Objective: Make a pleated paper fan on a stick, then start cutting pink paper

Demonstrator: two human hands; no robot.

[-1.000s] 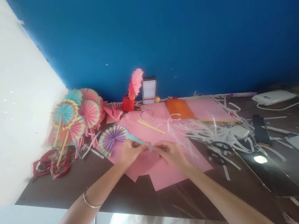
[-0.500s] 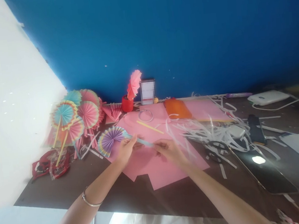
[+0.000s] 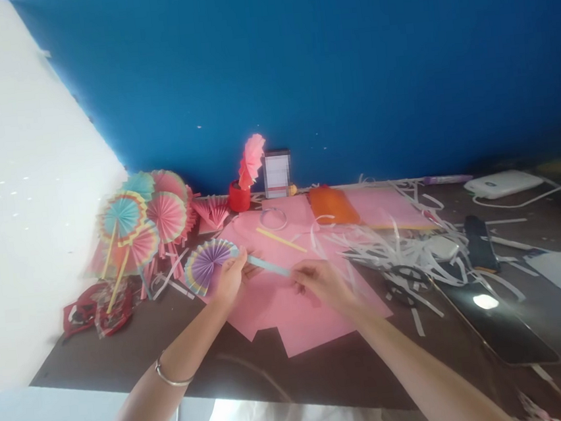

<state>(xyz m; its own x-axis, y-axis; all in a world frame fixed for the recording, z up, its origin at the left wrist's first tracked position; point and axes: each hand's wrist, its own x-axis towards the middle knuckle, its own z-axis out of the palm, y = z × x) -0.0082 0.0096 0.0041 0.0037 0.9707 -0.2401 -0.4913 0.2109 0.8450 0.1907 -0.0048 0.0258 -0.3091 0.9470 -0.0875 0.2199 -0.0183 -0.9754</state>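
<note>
Between my hands stretches a light blue paper strip [image 3: 269, 266], joined at its left to a pleated paper fan [image 3: 209, 264] in purple with a pale, multicoloured rim. My left hand [image 3: 231, 278] is closed on the fan's right edge, where the strip begins. The strip's right end is pinched between the thumb and fingers of my right hand [image 3: 319, 279]. Pink paper sheets [image 3: 291, 322] lie beneath both hands. A yellow paper strip [image 3: 282, 239] rests on the pink paper just beyond them.
Finished paper fans [image 3: 122, 216] cluster at the left, beside red-handled scissors or a similar red item [image 3: 79, 312]. White paper scraps [image 3: 378, 247] are heaped right of centre. A phone [image 3: 499, 322] lies at the right front. A red pot [image 3: 238, 196] stands near the blue wall.
My left hand has shifted slightly left along the strip towards the fan, and more of the blue strip shows between my hands. My right hand has hardly moved.
</note>
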